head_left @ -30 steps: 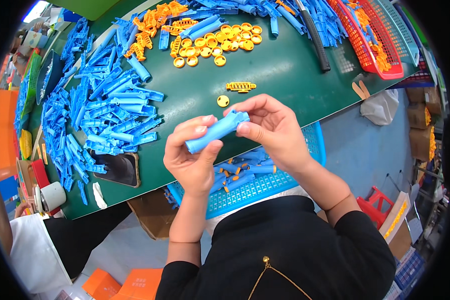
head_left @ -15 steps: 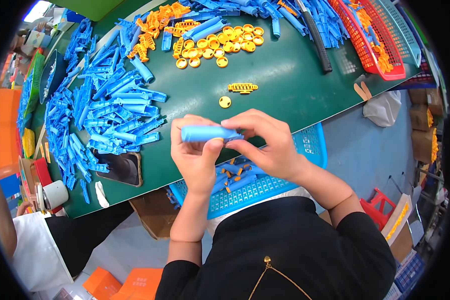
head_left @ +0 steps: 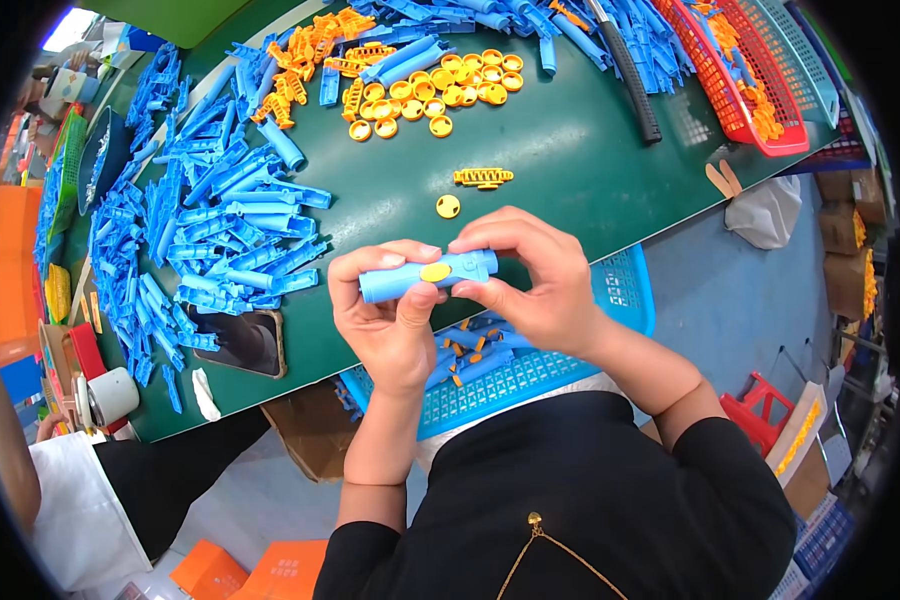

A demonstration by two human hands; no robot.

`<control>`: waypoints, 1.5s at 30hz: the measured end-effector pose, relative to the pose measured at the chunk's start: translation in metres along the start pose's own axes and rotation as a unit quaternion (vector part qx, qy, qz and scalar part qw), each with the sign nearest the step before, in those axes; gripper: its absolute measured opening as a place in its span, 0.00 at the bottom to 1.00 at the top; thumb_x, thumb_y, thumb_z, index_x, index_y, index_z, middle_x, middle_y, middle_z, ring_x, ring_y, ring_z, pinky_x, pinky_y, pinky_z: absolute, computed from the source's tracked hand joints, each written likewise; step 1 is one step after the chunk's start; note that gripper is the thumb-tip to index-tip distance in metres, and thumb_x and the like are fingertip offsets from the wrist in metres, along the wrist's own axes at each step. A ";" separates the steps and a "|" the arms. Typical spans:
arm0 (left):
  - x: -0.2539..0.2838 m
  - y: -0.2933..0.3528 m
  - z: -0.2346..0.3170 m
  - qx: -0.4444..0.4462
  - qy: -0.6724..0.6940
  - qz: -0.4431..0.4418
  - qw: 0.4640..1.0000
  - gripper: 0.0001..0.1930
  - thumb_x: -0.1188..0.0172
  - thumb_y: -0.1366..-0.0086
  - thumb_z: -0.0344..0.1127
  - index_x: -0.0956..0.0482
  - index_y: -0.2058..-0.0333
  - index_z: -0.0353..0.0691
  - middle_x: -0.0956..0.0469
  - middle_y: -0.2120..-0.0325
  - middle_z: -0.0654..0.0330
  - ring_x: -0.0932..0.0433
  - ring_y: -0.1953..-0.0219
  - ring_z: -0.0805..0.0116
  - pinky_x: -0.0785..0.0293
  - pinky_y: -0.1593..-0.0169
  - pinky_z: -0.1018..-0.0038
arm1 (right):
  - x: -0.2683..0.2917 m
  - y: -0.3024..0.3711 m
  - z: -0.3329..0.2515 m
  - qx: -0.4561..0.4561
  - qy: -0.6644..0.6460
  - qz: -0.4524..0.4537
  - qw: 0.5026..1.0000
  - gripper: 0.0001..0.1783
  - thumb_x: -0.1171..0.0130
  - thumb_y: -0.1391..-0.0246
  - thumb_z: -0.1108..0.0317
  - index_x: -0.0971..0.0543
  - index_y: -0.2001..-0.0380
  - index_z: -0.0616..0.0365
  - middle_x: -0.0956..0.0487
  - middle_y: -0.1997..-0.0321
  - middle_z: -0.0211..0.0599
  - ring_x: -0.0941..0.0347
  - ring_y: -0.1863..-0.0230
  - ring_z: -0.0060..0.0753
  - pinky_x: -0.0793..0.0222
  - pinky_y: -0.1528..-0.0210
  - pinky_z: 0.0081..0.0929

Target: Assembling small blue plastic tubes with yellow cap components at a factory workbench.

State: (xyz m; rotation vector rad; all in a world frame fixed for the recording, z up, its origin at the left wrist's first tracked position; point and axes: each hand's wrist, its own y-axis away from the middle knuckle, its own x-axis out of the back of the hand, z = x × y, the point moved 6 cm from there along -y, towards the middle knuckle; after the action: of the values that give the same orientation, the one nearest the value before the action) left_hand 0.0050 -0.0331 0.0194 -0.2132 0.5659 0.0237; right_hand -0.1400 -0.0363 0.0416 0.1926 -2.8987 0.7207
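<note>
Left hand [head_left: 385,325] and right hand [head_left: 540,285]: fingers closed on tube [head_left: 408,279], at 9 and 3 o'clock respectively. Disc [head_left: 448,206] lies on counter [head_left: 580,170], 12 o'clock from tube.

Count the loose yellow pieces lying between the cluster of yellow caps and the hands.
2: a ribbed piece, and a round cap apart from it, toward the picture's lower left. The left hand and right hand may hide others.

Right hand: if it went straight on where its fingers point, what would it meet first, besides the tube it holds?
The right hand would probably meet the left hand, whose fingertips lie ahead along the tube, though depth is unclear.
</note>
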 end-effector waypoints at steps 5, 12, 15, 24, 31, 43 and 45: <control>-0.014 0.012 0.022 -0.214 -0.304 -0.106 0.922 0.22 0.31 0.47 0.23 0.33 0.58 0.40 0.21 0.62 0.48 0.20 0.62 0.58 0.23 0.60 0.70 | -0.006 0.021 0.034 -0.309 -0.440 0.047 0.842 0.14 0.38 0.46 0.75 0.27 0.56 0.59 0.21 0.56 0.43 0.23 0.56 0.31 0.25 0.52 0.28; -0.022 0.012 0.035 -0.227 -0.309 -0.166 0.908 0.23 0.26 0.52 0.29 0.28 0.59 0.41 0.17 0.64 0.51 0.19 0.69 0.62 0.25 0.63 0.72 | -0.011 0.037 0.035 -0.396 -0.534 -0.021 0.747 0.07 0.40 0.42 0.68 0.26 0.64 0.58 0.20 0.59 0.42 0.21 0.61 0.29 0.23 0.60 0.26; -0.001 0.014 0.030 -0.148 -0.230 -0.079 0.959 0.24 0.26 0.52 0.30 0.30 0.59 0.37 0.18 0.67 0.52 0.19 0.63 0.62 0.24 0.61 0.72 | -0.004 0.025 0.025 -0.423 -0.467 -0.103 0.770 0.07 0.42 0.41 0.68 0.24 0.65 0.61 0.19 0.66 0.39 0.21 0.69 0.26 0.25 0.65 0.22; 0.019 0.028 0.011 0.054 -0.084 -0.007 0.995 0.15 0.39 0.37 0.32 0.31 0.54 0.33 0.24 0.65 0.55 0.22 0.60 0.67 0.25 0.55 0.73 | 0.041 -0.001 0.011 -0.245 -0.099 -0.041 0.964 0.08 0.45 0.40 0.72 0.20 0.62 0.65 0.19 0.70 0.34 0.24 0.69 0.18 0.32 0.68 0.14; 0.037 0.020 0.013 0.058 -0.074 -0.005 0.996 0.13 0.48 0.32 0.30 0.33 0.51 0.33 0.25 0.61 0.53 0.25 0.62 0.68 0.28 0.56 0.74 | 0.009 -0.027 0.016 0.050 0.281 -0.095 0.954 0.16 0.35 0.57 0.73 0.17 0.61 0.48 0.25 0.61 0.30 0.34 0.53 0.39 0.35 0.52 0.33; 0.024 0.024 0.004 -0.046 -0.338 -0.061 0.938 0.13 0.39 0.40 0.21 0.28 0.56 0.31 0.20 0.59 0.52 0.22 0.59 0.71 0.27 0.53 0.78 | -0.004 -0.011 0.019 0.098 0.418 -0.109 0.896 0.17 0.33 0.57 0.66 0.19 0.60 0.43 0.28 0.52 0.25 0.39 0.48 0.40 0.42 0.45 0.37; 0.025 0.024 0.003 -0.039 -0.341 -0.067 0.937 0.13 0.39 0.40 0.21 0.28 0.56 0.31 0.20 0.59 0.53 0.22 0.58 0.71 0.27 0.53 0.78 | -0.003 -0.013 0.024 0.083 0.417 -0.098 0.900 0.18 0.32 0.58 0.65 0.19 0.59 0.43 0.29 0.51 0.27 0.41 0.47 0.41 0.43 0.44 0.37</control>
State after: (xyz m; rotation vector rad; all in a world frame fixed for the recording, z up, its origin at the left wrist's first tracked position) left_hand 0.0253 -0.0100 0.0039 -0.3017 -0.1444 -0.0123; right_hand -0.1377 -0.0583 0.0264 0.1420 -1.9735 0.7666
